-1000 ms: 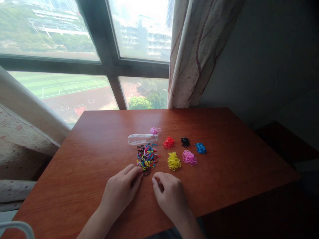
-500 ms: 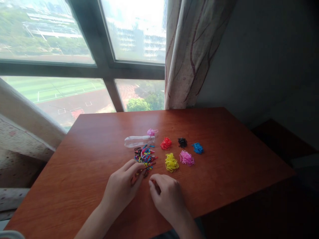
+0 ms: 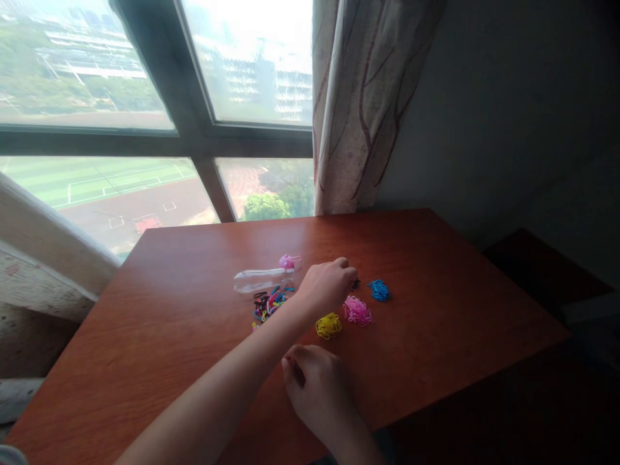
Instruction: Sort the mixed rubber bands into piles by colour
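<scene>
My left hand [image 3: 329, 283] stretches across the table with its fingers curled together over the black rubber bands [image 3: 356, 284], mostly covering that pile; what sits in its fingertips is hidden. Under my left forearm lies a mixed heap of coloured rubber bands [image 3: 265, 306], partly covered. Close to the front, my right hand [image 3: 312, 381] rests on the table, thumb and fingers curled closed, and I cannot see whether anything is inside. Between the hands are yellow rubber bands [image 3: 329, 326]. Pink rubber bands [image 3: 358, 310] and blue rubber bands [image 3: 379, 290] form separate piles to the right.
Behind the mixed heap a clear plastic bottle [image 3: 261, 280] lies on its side, with a pink cap [image 3: 287, 261] near its mouth. The brown wooden table [image 3: 436, 310] stands against a window and a patterned curtain [image 3: 358, 116].
My left hand has moved from the mixed heap, where it pinched a dark rubber band, right and away to the black pile. It now hides the red pile. My right hand stays almost still.
</scene>
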Motion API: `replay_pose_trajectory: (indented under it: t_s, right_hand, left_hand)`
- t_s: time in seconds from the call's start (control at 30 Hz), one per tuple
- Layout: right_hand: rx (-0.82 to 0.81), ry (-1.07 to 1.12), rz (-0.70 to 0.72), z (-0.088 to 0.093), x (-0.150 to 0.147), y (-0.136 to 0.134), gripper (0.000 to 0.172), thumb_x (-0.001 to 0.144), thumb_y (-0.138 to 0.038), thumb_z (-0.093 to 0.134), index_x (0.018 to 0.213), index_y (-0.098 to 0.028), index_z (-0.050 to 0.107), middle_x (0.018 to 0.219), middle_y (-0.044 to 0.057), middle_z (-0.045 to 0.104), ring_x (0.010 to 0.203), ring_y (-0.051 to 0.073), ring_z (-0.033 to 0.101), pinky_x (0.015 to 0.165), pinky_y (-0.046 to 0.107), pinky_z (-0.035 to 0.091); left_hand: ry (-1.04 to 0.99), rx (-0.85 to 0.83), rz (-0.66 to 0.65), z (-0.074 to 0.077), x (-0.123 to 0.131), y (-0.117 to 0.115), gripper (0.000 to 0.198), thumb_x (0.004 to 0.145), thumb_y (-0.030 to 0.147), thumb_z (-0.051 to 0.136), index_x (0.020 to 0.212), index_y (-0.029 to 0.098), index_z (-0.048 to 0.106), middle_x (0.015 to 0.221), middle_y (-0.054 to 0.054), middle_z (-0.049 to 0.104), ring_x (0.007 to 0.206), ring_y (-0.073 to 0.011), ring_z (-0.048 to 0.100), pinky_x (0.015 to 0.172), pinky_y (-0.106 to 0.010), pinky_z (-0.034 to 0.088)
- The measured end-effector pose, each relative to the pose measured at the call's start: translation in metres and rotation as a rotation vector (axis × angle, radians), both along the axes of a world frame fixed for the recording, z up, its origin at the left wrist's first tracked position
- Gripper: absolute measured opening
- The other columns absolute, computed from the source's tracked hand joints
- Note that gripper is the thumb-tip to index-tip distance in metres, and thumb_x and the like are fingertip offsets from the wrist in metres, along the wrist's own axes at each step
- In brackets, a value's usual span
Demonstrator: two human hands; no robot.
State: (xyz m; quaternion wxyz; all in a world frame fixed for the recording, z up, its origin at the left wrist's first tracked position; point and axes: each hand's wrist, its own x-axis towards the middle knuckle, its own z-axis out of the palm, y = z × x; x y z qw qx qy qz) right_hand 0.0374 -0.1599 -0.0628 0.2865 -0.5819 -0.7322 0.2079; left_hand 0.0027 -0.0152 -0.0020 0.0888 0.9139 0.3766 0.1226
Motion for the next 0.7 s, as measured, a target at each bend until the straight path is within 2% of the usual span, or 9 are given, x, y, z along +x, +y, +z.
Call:
replay_pose_trajectory:
  t_s: [0.13,0.37,0.53,0.7]
  right_hand:
    - [0.019,0.032,0.001,0.0,0.001,0.0,0.014,0.089,-0.016,0.051,0.077,-0.022,0.057,0.072,-0.001,0.064,0.069,0.014,0.06,0.062,0.024,0.03]
    - [0.017,0.038,0.001,0.002,0.001,-0.002,0.014,0.087,-0.012,0.053,0.078,-0.022,0.058,0.074,0.0,0.066,0.071,0.015,0.062,0.063,0.023,0.032]
    - [0.02,0.008,0.001,0.003,0.0,-0.002,0.014,0.089,-0.015,0.052,0.078,-0.022,0.058,0.071,-0.002,0.064,0.069,0.014,0.06,0.062,0.024,0.031]
    - [0.022,-0.013,-0.006,0.003,0.0,0.0,0.014,0.088,-0.016,0.051,0.079,-0.023,0.059,0.071,-0.002,0.064,0.068,0.014,0.06,0.062,0.023,0.031]
  left_hand:
    - [0.079,0.005,-0.067,-0.008,0.003,0.008,0.017,0.091,0.023,0.054,0.094,0.022,0.071,0.093,-0.006,0.063,0.073,-0.0159,0.065,0.059,-0.025,0.043]
    - [0.118,0.027,-0.09,-0.016,-0.001,0.012,0.018,0.091,0.015,0.053,0.098,0.02,0.069,0.093,-0.007,0.063,0.076,-0.0186,0.066,0.058,-0.026,0.044]
    - [0.076,0.03,-0.053,-0.004,-0.016,0.003,0.019,0.092,0.018,0.051,0.1,0.021,0.068,0.097,-0.006,0.063,0.077,-0.0173,0.066,0.06,-0.026,0.044]
    - [0.038,0.026,0.053,0.01,-0.059,-0.017,0.02,0.094,0.024,0.048,0.099,0.021,0.068,0.096,-0.007,0.065,0.073,-0.0168,0.064,0.057,-0.025,0.043]
